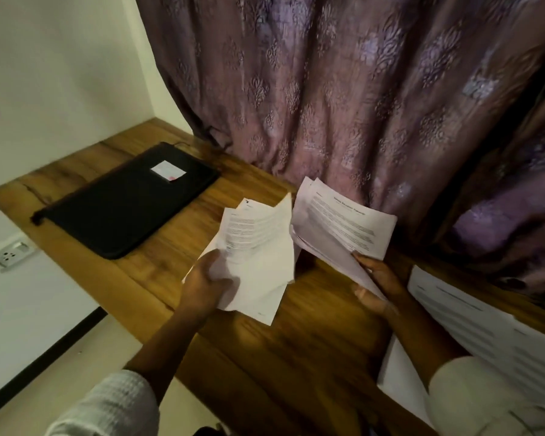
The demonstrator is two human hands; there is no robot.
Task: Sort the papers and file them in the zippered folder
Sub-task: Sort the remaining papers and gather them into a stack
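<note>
My left hand (205, 283) grips a bundle of printed white papers (258, 247) above the wooden desk (296, 357), thumb on top. My right hand (375, 281) holds a second bundle of printed papers (340, 225) fanned upward beside the first; the two bundles nearly touch at their inner edges. The black zippered folder (123, 209) lies flat and closed at the desk's far left, with a small white label (167, 171) on its cover. More printed sheets (485, 335) lie on the desk at the right, partly under my right sleeve.
A purple patterned curtain (359, 105) hangs along the back edge of the desk. A white wall (60, 73) borders the left side, with a power socket (11, 254) below the desk edge. The floor (60, 372) shows at lower left.
</note>
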